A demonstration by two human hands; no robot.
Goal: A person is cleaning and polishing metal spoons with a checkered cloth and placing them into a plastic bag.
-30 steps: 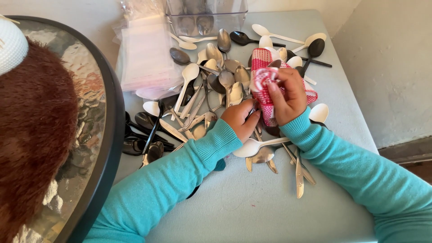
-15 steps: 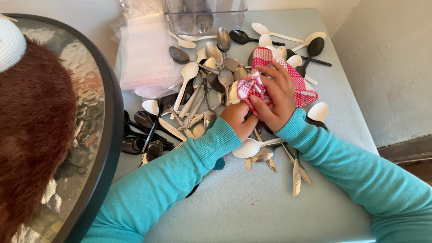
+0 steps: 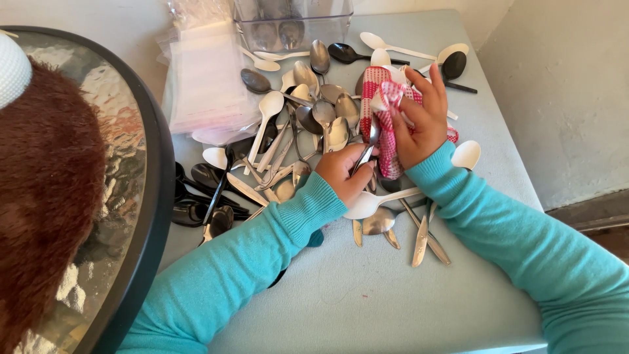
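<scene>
Far left of the spoon pile (image 3: 308,131): a brown furry shape (image 3: 46,196) over a round glass table (image 3: 124,164) with a dark rim. Just left of the pile, black plastic spoons (image 3: 196,196) lying on the pale blue worktop (image 3: 367,295). Up-left of the pile, a stack of clear bags (image 3: 206,82), touching its edge. Behind the pile, a clear plastic bin (image 3: 295,23) with metal spoons inside. In the pile itself, metal and white plastic spoons mixed, heaped and crossing one another.

At the pile's right edge, left hand (image 3: 344,172) in a teal sleeve, fingers closed narrowly round the handle of a metal spoon (image 3: 368,147), bowl end pushed up into the cloth. Just right of that, right hand (image 3: 422,118), fingers spread over a red-and-white checked cloth (image 3: 386,111), pressing and wrapping it about the spoon's upper part. Cloth lying partly on the pile's right side, touching both hands.

Below the hands, nearer the pile's front edge, a white spoon (image 3: 373,203) and a few knives (image 3: 422,236) flat on the worktop. Right of the cloth, a white spoon bowl (image 3: 466,155) beside the right sleeve; up-right, a black spoon (image 3: 455,65) and another white one (image 3: 393,44).
</scene>
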